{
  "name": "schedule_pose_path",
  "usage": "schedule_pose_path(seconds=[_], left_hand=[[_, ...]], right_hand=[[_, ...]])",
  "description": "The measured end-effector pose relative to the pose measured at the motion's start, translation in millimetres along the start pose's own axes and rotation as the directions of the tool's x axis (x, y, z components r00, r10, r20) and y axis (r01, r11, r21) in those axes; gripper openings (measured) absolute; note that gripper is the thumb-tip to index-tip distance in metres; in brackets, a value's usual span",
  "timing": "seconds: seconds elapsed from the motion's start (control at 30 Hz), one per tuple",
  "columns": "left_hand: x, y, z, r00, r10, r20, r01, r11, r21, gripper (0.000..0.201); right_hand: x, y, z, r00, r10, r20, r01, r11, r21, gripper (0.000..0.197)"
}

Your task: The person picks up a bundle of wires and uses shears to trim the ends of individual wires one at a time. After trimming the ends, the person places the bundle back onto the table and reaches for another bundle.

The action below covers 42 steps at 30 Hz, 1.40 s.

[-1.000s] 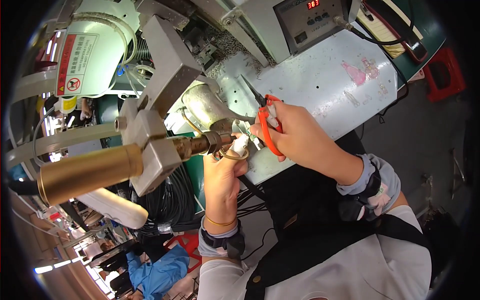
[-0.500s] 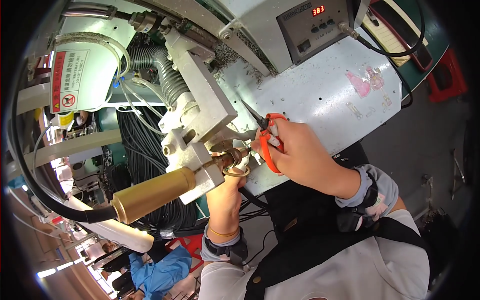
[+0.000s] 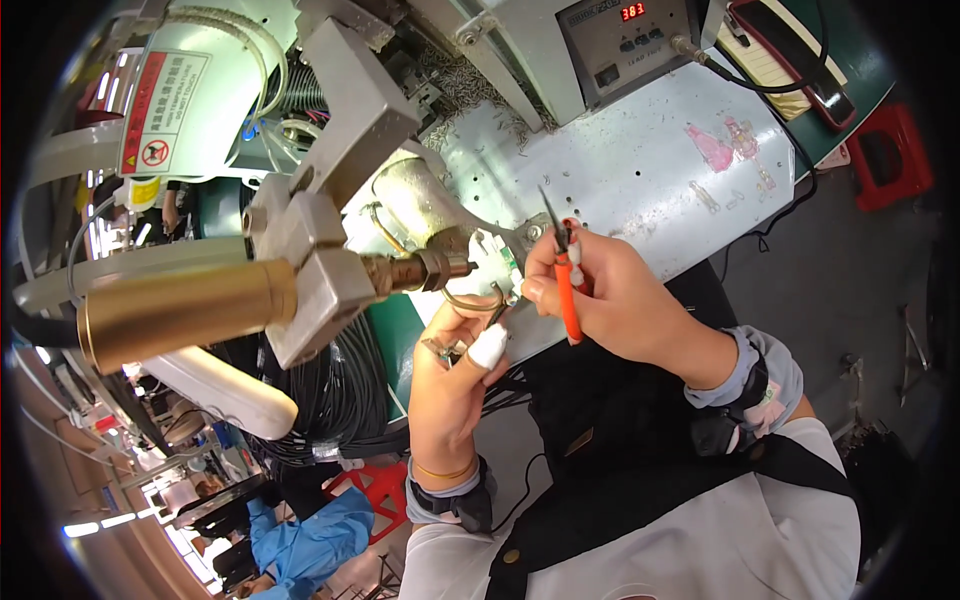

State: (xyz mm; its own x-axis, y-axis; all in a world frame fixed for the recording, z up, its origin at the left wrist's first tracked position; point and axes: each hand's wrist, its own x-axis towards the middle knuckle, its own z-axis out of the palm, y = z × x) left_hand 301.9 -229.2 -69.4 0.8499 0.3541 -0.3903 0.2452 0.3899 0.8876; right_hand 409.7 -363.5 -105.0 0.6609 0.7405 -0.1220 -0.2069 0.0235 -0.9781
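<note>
Your right hand [image 3: 615, 300] grips the orange-handled cutters [image 3: 562, 270], tips up. Left fingers [image 3: 487, 347], one taped, pinch a small part [image 3: 497, 272] at the brass nozzle [image 3: 415, 270], over the surface [image 3: 640, 160] edge. Risks: blade nicking the fingertip; hot nozzle contact, probably. Part mostly hidden; jaw state unclear.

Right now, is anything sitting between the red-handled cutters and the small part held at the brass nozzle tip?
Nothing visible. The right hand holds the red-handled cutters beside the small part, which the left hand steadies at the brass nozzle tip. Only open air shows between them.
</note>
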Motion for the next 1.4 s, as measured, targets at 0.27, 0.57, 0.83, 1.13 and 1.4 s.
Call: schedule_pose_path(seconds=[0.27,0.57,0.83,1.13,1.4], left_hand=[[-39.2,-12.9,12.1,0.977,0.205,-0.055,-0.189,0.96,0.208,0.012],[-49.5,-29.7,17.5,0.666,0.743,-0.064,-0.538,0.538,0.649,0.017],[-46.1,-35.0,19.4,0.51,0.86,0.018,-0.575,0.325,0.751,0.022],[-45.1,-36.1,18.0,0.475,0.876,0.081,-0.578,0.241,0.78,0.026],[-46.5,-35.8,19.2,0.486,0.869,0.094,-0.557,0.225,0.799,0.027]], right_hand=[[-31.3,-12.2,5.3,0.988,0.005,0.155,-0.037,0.978,0.205,0.013],[-69.9,-8.1,13.7,0.666,0.001,0.746,-0.613,0.57,0.546,0.049],[-85.1,-14.2,25.5,0.512,0.04,0.858,-0.809,0.358,0.466,0.053],[-86.0,-12.0,30.9,0.489,0.049,0.871,-0.833,0.323,0.45,0.057],[-85.5,-12.8,32.2,0.512,0.055,0.857,-0.819,0.332,0.468,0.057]])
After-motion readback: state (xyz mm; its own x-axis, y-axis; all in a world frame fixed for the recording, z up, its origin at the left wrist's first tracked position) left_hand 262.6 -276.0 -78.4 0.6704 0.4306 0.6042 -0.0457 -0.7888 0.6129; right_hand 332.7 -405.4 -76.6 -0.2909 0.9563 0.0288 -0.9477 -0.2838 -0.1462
